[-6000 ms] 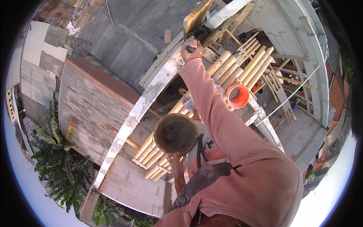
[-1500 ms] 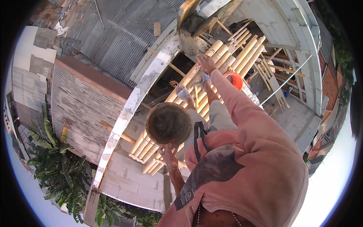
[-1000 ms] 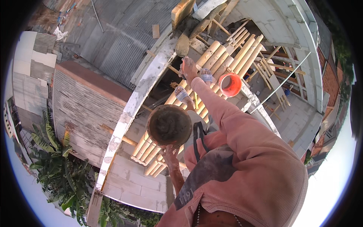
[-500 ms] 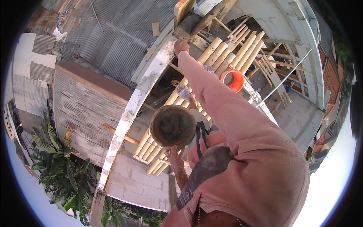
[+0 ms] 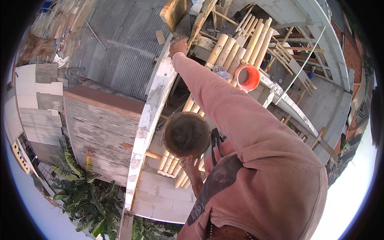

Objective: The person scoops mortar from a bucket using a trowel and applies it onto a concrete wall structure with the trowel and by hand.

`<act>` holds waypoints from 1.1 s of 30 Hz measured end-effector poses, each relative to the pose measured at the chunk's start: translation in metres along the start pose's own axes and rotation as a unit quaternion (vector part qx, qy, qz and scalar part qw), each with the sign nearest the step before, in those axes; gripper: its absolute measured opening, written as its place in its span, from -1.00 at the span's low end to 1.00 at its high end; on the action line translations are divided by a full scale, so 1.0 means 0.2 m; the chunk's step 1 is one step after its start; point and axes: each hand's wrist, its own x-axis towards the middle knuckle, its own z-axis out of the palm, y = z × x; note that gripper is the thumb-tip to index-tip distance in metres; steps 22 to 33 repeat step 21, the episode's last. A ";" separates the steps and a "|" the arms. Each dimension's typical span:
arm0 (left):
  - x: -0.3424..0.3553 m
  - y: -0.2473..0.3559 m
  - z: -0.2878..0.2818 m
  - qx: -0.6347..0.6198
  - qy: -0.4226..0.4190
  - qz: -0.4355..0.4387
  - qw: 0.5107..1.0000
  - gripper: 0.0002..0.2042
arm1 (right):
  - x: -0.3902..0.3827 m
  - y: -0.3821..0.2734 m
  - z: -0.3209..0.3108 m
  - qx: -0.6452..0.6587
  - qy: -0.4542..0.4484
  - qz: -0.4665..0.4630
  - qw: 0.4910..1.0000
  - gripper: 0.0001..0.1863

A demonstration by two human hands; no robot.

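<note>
A round, dark bucket (image 5: 166, 129) of wet grey mortar (image 5: 185, 134) is held up in front of my body. My left hand (image 5: 191, 163) supports it at its near lower rim, the fingers partly hidden beneath. My right arm stretches far forward in a pink sleeve. At its end, my right hand (image 5: 179, 47) is closed at the far end of the white-edged wall top (image 5: 150, 108), against grey mortar (image 5: 184, 29) beside a wooden board (image 5: 202, 22). Whatever its fingers hold is hidden.
Bamboo poles (image 5: 226, 52) form a platform below, with a sandalled foot (image 5: 221, 72) on them. An orange bucket (image 5: 251, 78) stands there. Left of the wall lie corrugated roofs (image 5: 116, 48) well below and banana plants (image 5: 86, 196). A thin rod (image 5: 302, 66) slants at right.
My view has shifted, so the wall and roofs sit further right and my right hand further left. Both hands keep their places, at the wall end and under the mortar bucket.
</note>
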 end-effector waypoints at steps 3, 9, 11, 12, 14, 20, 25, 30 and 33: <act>0.01 0.01 0.00 0.009 0.004 -0.001 1.000 -0.51 | -0.04 0.03 -0.01 0.018 -0.034 0.056 0.998 -0.44; 0.00 0.06 0.01 0.033 -0.025 0.005 0.999 -0.45 | -0.15 0.21 -0.02 -0.042 -0.052 0.016 0.998 -0.51; 0.01 0.06 0.02 0.040 -0.021 0.009 0.999 -0.43 | -0.24 0.29 -0.02 -0.045 -0.060 0.008 0.997 -0.51; 0.00 0.07 0.02 0.040 -0.025 0.011 0.999 -0.43 | -0.32 0.32 -0.03 -0.039 -0.069 0.013 0.997 -0.51; -0.02 0.09 0.06 0.043 -0.025 0.011 0.999 -0.43 | -0.38 0.41 -0.08 -0.021 -0.070 -0.013 0.997 -0.51; 0.22 0.06 -0.03 0.037 -0.066 0.019 0.997 -0.41 | -0.71 0.66 -0.24 -0.016 -0.160 -0.058 0.985 -0.46; 0.26 0.05 -0.03 0.038 -0.076 0.000 0.996 -0.41 | -0.72 0.63 -0.28 -0.014 -0.152 -0.061 0.986 -0.46; 0.26 0.05 -0.03 0.038 -0.076 0.000 0.996 -0.41 | -0.72 0.63 -0.28 -0.014 -0.152 -0.061 0.986 -0.46; 0.26 0.05 -0.03 0.038 -0.076 0.000 0.996 -0.41 | -0.72 0.63 -0.28 -0.014 -0.152 -0.061 0.986 -0.46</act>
